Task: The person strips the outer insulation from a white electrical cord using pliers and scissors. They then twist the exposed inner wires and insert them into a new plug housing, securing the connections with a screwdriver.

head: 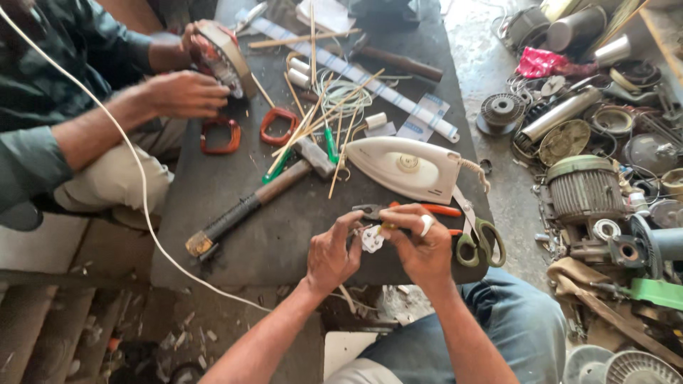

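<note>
Both hands meet over the table's (235, 235) near edge: left hand (331, 254) pinches a white plug (371, 239), right hand (421, 247) clenches a yellow-handled tool (388, 226) pointing left into it.

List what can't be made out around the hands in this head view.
- White plug: far side hidden by left hand and right hand.
- Pliers: jaws partly behind the fingers.
- Co-worker's round winding: mostly covered by their hands.
- Scrap pile: cut off by the right edge.
</note>
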